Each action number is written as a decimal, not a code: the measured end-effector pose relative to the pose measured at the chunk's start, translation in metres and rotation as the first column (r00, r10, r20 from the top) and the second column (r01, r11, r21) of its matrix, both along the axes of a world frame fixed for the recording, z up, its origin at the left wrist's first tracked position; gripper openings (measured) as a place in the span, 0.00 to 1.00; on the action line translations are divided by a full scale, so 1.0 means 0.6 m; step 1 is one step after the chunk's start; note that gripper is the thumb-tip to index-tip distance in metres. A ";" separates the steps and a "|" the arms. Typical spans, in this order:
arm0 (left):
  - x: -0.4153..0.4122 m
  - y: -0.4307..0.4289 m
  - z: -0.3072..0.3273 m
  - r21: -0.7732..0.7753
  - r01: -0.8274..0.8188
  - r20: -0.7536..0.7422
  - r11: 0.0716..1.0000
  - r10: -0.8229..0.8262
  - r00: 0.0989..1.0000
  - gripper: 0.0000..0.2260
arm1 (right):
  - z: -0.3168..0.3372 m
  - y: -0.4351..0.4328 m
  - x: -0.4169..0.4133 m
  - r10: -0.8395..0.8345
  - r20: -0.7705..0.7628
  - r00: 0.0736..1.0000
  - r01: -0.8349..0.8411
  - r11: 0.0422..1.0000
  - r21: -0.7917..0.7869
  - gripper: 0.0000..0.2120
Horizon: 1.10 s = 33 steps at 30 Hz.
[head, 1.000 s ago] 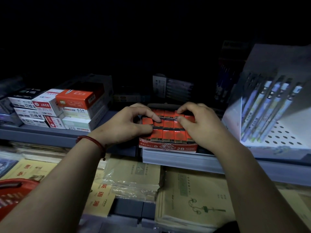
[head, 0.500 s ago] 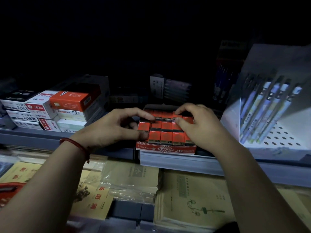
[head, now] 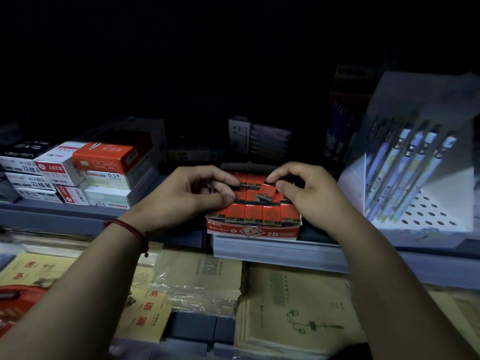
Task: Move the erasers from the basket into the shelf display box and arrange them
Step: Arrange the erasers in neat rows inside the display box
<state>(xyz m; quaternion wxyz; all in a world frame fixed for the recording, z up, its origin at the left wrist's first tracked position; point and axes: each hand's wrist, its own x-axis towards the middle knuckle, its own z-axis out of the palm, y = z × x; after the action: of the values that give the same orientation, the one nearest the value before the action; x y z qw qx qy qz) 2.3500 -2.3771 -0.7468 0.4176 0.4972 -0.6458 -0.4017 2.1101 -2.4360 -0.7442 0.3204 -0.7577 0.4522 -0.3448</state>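
A red display box (head: pixel 253 231) marked 2B stands at the shelf's front edge, packed with rows of red-and-black erasers (head: pixel 255 215). My left hand (head: pixel 187 197) rests on the box's left side, its index fingertip and thumb touching erasers in the back and middle rows. My right hand (head: pixel 309 193) is on the box's right side and pinches one tilted eraser (head: pixel 266 191) in the middle row between thumb and index finger. The red basket (head: pixel 18 305) shows at the lower left, mostly hidden by my left forearm.
Stacked stationery boxes (head: pixel 85 175) fill the shelf to the left. A white perforated pen display (head: pixel 426 178) stands to the right. Wrapped exercise books (head: pixel 293 305) lie on the lower level under my arms. The shelf's back is dark.
One eraser in the middle row has been lifted askew by my right hand. My left hand's fingers have shifted slightly along the rows. The view has dropped a little.
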 end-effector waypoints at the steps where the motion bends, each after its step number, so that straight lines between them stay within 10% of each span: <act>1: -0.005 -0.001 -0.002 -0.015 -0.032 0.027 0.999 0.033 0.999 0.12 | 0.000 0.001 -0.002 -0.010 0.025 1.000 0.010 1.000 0.012 0.12; 6: -0.036 -0.006 -0.007 -0.203 -0.173 0.220 0.964 0.217 0.951 0.05 | -0.001 0.002 -0.006 -0.097 0.071 0.993 0.095 0.995 0.027 0.15; 33: -0.065 -0.024 -0.016 -0.142 -0.070 0.359 0.987 0.117 0.926 0.17 | -0.013 0.013 -0.009 -0.116 0.090 0.989 0.121 0.992 -0.045 0.13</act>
<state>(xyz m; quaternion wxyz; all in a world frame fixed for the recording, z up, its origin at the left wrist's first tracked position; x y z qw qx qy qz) 2.3107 -2.3914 -0.7561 0.3394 0.5660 -0.7120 -0.2399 2.1047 -2.4283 -0.7519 0.2994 -0.7216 0.4732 -0.4072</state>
